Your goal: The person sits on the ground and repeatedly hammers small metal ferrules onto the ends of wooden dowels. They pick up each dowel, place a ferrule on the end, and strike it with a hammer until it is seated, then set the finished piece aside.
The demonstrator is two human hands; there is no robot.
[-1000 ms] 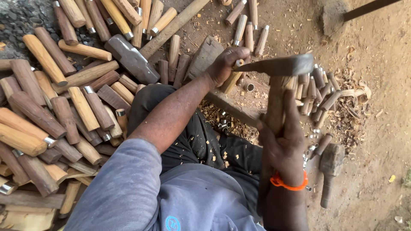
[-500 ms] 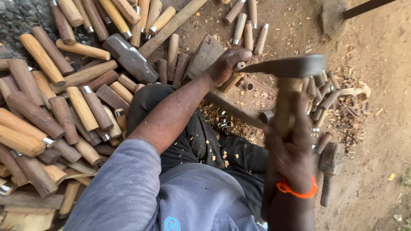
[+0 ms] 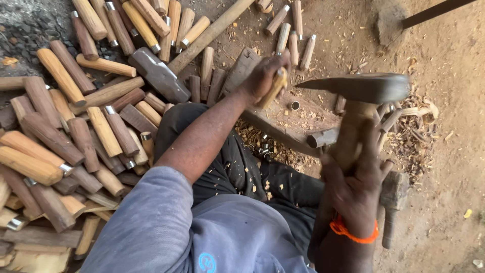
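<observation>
At centre right, the right hand (image 3: 356, 187) grips the wooden handle of a hammer (image 3: 361, 88), its dark head raised level. Farther off, the left hand (image 3: 263, 77) is clamped on a pale wooden handle piece (image 3: 273, 89), held tilted above a timber block (image 3: 283, 132). Finished wooden handles (image 3: 60, 126) lie heaped at left on the dirt floor (image 3: 444, 126).

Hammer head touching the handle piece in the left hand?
Apart. Head view shows bare ground between the hammer head and the wooden piece in the left hand.
</observation>
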